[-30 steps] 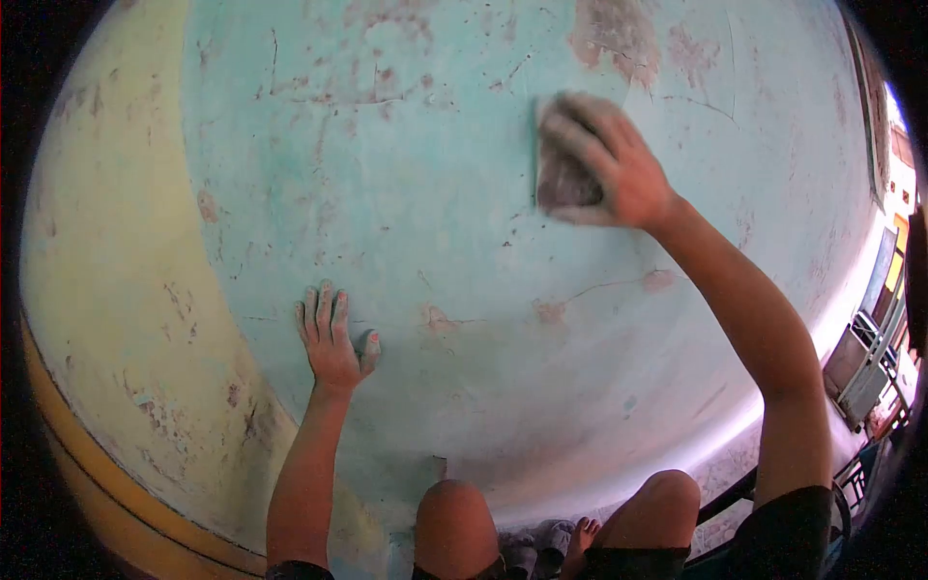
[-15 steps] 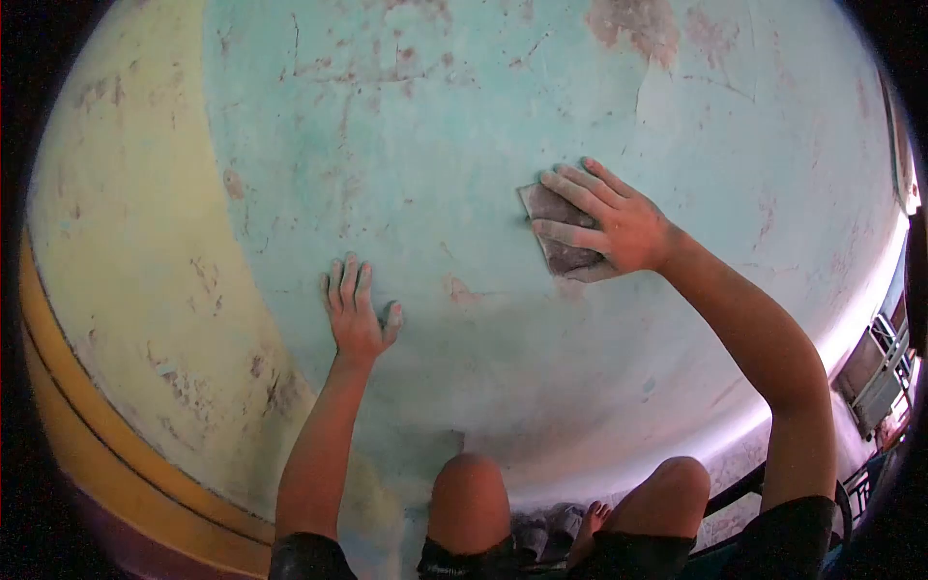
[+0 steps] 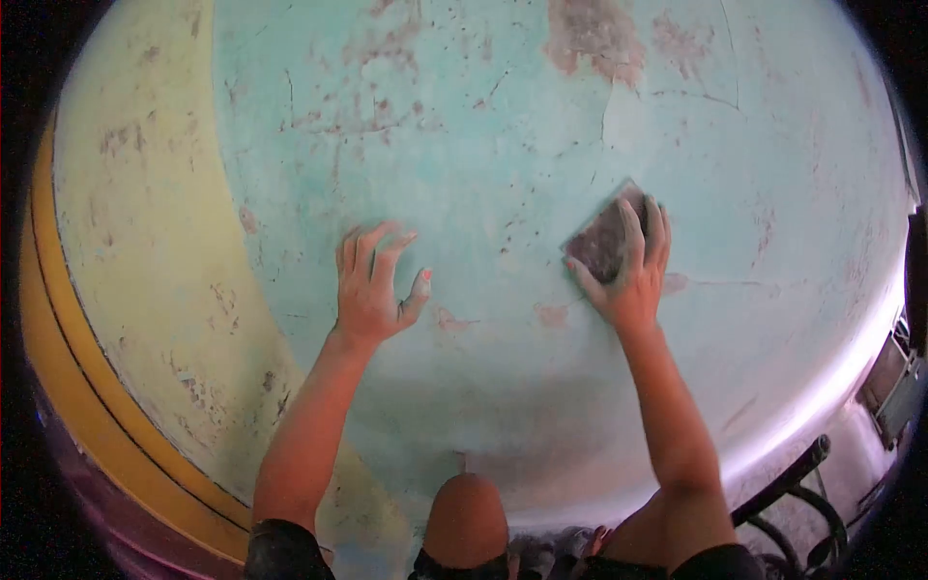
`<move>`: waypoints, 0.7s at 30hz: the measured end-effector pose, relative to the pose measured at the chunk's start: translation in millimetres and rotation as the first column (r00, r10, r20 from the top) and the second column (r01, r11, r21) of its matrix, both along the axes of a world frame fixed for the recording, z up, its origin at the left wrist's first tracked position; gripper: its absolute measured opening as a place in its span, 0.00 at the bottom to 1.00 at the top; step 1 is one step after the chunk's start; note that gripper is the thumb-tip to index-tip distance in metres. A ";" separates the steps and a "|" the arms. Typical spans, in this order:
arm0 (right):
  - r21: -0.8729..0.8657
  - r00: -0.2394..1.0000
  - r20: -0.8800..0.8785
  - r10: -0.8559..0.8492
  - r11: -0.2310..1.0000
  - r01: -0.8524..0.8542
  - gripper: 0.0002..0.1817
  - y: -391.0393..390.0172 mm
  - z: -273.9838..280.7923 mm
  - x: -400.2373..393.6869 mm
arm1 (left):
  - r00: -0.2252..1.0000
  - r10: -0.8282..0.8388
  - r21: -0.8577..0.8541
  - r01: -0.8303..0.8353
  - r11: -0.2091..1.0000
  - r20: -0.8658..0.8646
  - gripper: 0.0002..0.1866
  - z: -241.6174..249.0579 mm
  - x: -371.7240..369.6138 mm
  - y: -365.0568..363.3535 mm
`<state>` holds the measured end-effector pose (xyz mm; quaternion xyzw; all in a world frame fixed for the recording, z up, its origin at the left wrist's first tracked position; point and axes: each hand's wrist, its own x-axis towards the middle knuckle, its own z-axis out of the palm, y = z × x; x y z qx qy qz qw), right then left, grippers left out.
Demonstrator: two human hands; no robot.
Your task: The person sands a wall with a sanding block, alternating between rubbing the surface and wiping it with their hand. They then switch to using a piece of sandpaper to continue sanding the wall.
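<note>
Head view: a dark square sheet [image 3: 599,242] is held against a worn, pale green wall [image 3: 503,377], right of centre, and is gripped by the right hand [image 3: 633,285] between thumb and fingers, one corner pointing up. To its left, the left hand [image 3: 367,290] is held open, fingers loosely bent, near the wall; whether the wall is touched cannot be told. Below, a bare knee [image 3: 466,517] is seen.

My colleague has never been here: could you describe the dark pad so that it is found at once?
Find the green wall. Right of its centre, the right hand holds the dark pad. The pad's straight edges and sharp corners set it apart from the ragged brown patch above.
</note>
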<state>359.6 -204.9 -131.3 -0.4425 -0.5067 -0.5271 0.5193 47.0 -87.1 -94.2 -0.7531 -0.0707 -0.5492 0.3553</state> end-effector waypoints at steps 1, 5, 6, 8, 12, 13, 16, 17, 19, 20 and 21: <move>0.011 0.999 -0.043 0.003 1.000 -0.002 0.53 -2.3 -11.0 0.5 | 1.000 0.007 0.002 -0.007 1.000 0.006 0.26 11.8 7.5 -3.7; -0.007 0.997 -0.044 -0.071 0.997 0.071 0.53 -5.1 -13.5 5.8 | 0.994 -0.064 0.021 0.063 0.998 0.087 0.23 55.3 44.3 -2.9; -0.023 0.996 -0.051 -0.067 0.998 0.066 0.53 -8.3 -10.6 8.6 | 0.991 -0.087 0.031 0.085 0.996 0.103 0.22 60.1 53.8 -0.5; 0.009 0.983 -0.151 -0.106 0.994 0.109 0.53 -17.3 1.1 19.9 | 0.989 -0.098 0.056 0.093 0.994 0.109 0.22 64.0 74.1 5.8; 0.136 0.948 -0.291 -0.125 0.976 0.171 0.54 -20.4 9.6 47.0 | 0.992 -0.030 0.190 0.006 0.982 0.125 0.22 54.0 101.4 7.1; 0.140 0.957 -0.277 -0.082 0.982 0.125 0.54 -17.1 6.0 41.7 | 0.993 -0.032 0.187 0.010 0.982 0.117 0.22 51.8 102.0 8.1; -0.052 0.998 -0.051 -0.023 0.998 0.020 0.54 -18.0 -2.4 22.8 | 0.991 0.009 0.181 -0.033 0.983 0.132 0.23 42.4 95.6 14.1; -0.089 0.999 0.007 -0.053 0.995 0.054 0.53 -20.0 -1.9 25.4 | 0.977 -0.021 0.100 0.000 0.995 0.210 0.25 38.1 95.9 15.3; -0.003 0.991 -0.128 -0.026 1.000 0.026 0.53 -24.4 6.7 48.5 | 0.961 -0.031 0.029 0.024 0.999 0.275 0.26 28.0 95.2 15.1; 0.088 0.971 -0.239 0.010 0.996 0.011 0.53 -26.9 9.5 60.7 | 0.962 0.003 -0.038 0.008 0.999 0.271 0.28 14.1 98.7 12.0; 0.148 0.952 -0.306 -0.009 0.987 0.057 0.53 -29.7 11.7 70.1 | 0.962 0.037 -0.103 -0.010 0.995 0.271 0.30 1.3 102.7 6.5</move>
